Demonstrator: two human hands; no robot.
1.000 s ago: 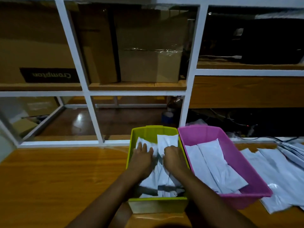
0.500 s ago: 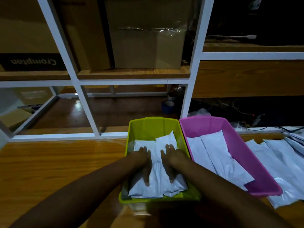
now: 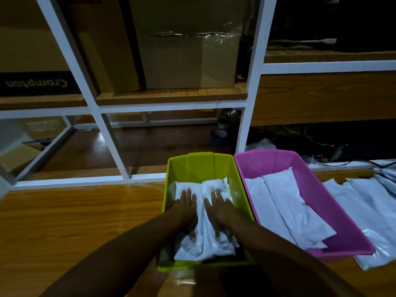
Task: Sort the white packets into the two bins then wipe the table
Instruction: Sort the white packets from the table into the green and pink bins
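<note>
While sorting is judged partly done, white packets [image 3: 205,219] are seen stacked in green bin [image 3: 200,166], more laid in pink bin [image 3: 270,159]. Loose packets [image 3: 368,211] left on tabletop [image 3: 75,221] right of pink bin; wiping not yet begun, no cloth seen. Left hand [image 3: 185,207] and right hand [image 3: 218,209] pressed flat, fingers spread, directly atop green-bin stack, nothing gripped.

Wooden table [image 3: 75,221] has a green bin [image 3: 199,166] and a pink bin [image 3: 334,213] touching side by side, plus loose white packets [image 3: 368,211] spread just right of the pink one.
</note>
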